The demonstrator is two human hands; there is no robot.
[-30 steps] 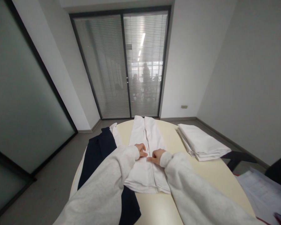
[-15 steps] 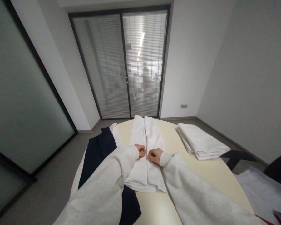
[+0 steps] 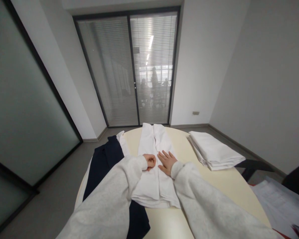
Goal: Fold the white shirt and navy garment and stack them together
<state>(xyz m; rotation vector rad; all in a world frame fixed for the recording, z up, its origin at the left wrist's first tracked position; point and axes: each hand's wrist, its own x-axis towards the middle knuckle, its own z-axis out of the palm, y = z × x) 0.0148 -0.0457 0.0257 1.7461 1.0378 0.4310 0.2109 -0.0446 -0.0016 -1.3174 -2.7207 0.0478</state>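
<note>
A long white folded cloth (image 3: 154, 146) lies down the middle of the round cream table (image 3: 229, 186). My left hand (image 3: 150, 161) rests on its left half, curled into a fist that seems to pinch the fabric. My right hand (image 3: 166, 161) lies flat on the right half of the cloth, fingers stretched out and apart. Both arms wear light grey sleeves.
A dark navy garment (image 3: 104, 166) lies at the table's left edge over a white one. A stack of folded white cloths (image 3: 214, 151) sits at the right. Papers (image 3: 279, 202) and a dark chair are at the far right. Glass doors with blinds stand ahead.
My right hand has opened from a fist and now lies flat on the cloth, slightly farther forward. My left hand stays curled in place.
</note>
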